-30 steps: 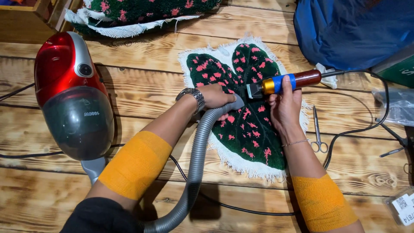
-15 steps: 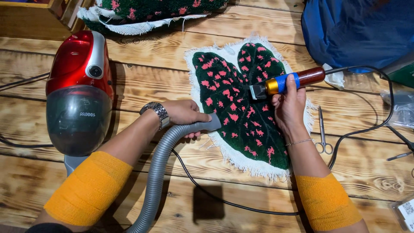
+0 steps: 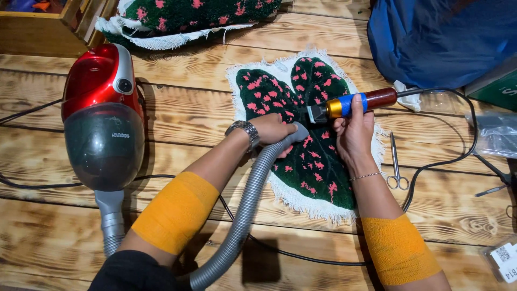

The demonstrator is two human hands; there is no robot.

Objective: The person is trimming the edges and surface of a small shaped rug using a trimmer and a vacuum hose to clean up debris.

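Note:
A dark green tufted rug [image 3: 318,172] with pink marks and a white fringe lies on the wooden floor. My left hand [image 3: 272,129] grips the end of a grey vacuum hose [image 3: 245,210], whose nozzle rests on the rug. My right hand [image 3: 353,132] holds a corded electric trimmer [image 3: 353,103] with a red, blue and gold body, its blade head pointing left over the rug's middle. Both forearms wear orange wraps. A watch sits on my left wrist.
A red vacuum cleaner [image 3: 102,116] lies at the left, its hose curving toward me. Small scissors [image 3: 396,164] lie right of the rug. A blue bag [image 3: 441,37] sits at the top right, another tufted piece [image 3: 194,19] at the top, a wooden box [image 3: 37,27] top left.
My left hand has moved the hose nozzle left and back onto the rug's middle. The trimmer in my right hand has stayed over the rug.

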